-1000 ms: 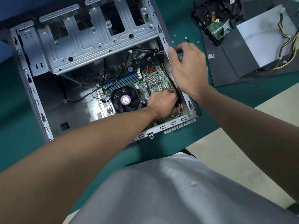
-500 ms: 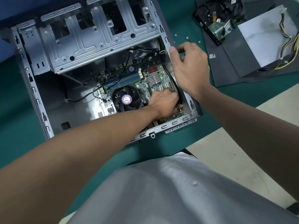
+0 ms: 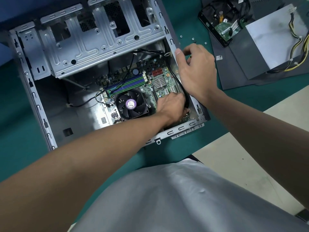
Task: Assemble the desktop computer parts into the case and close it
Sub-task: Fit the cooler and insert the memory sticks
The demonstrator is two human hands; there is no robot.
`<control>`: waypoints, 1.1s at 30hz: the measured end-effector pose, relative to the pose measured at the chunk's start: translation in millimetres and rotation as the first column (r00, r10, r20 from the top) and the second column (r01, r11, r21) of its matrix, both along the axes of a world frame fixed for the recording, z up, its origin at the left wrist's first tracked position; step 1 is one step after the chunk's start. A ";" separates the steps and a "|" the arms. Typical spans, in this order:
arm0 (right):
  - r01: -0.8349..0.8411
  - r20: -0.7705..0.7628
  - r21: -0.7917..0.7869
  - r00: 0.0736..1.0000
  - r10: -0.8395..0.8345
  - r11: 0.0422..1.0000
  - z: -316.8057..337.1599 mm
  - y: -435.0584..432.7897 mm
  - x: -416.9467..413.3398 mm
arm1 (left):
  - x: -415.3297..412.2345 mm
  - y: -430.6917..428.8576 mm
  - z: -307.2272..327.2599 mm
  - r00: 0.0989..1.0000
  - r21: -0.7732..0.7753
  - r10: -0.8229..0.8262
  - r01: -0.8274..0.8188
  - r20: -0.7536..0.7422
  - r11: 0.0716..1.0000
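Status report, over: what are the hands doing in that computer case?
Left hand down at cable end on motherboard, fingers hidden. Right hand grips case wall. Power supply and drive lie outside.

I log colours only. Case (image 3: 103, 52): bare silver-grey metal. Beside my left hand (image 3: 170, 106), motherboard (image 3: 164, 86) green; fan (image 3: 122, 104) black, round purple label. Memory slots (image 3: 128, 82) striped blue and green. Cable (image 3: 179, 82) beside my right hand (image 3: 195, 72) black. Mat (image 3: 16, 123) teal. Right of that hand, power supply (image 3: 267, 39) grey, wires (image 3: 299, 42) yellow and black.
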State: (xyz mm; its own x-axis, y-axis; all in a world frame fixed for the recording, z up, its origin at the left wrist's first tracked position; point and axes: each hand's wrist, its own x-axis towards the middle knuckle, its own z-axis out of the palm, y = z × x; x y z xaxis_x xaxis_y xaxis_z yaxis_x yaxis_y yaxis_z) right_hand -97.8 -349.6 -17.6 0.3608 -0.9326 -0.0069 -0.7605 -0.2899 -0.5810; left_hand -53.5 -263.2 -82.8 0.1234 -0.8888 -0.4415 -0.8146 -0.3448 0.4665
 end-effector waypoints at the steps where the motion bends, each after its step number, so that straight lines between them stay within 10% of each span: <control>1: 0.001 -0.001 -0.003 1.000 -0.001 1.000 0.1 -0.2 0.0 | 0.2 0.0 0.1 1.000 0.000 -0.009 0.009 0.000 1.000; 21: -0.037 -0.090 -0.213 0.996 0.018 0.976 3.9 7.4 0.5 | 6.3 -3.3 23.3 0.978 0.119 0.193 -0.182 -0.084 0.976; 26: -0.432 -0.216 -0.503 0.902 0.374 0.749 13.2 21.8 1.4 | 31.5 10.0 56.3 0.999 0.009 0.035 -0.035 0.006 0.999; 33: -0.703 -0.075 0.232 0.676 0.733 0.672 11.3 37.1 74.1 | 121.9 72.5 61.0 0.955 -0.340 0.246 -0.180 0.163 0.923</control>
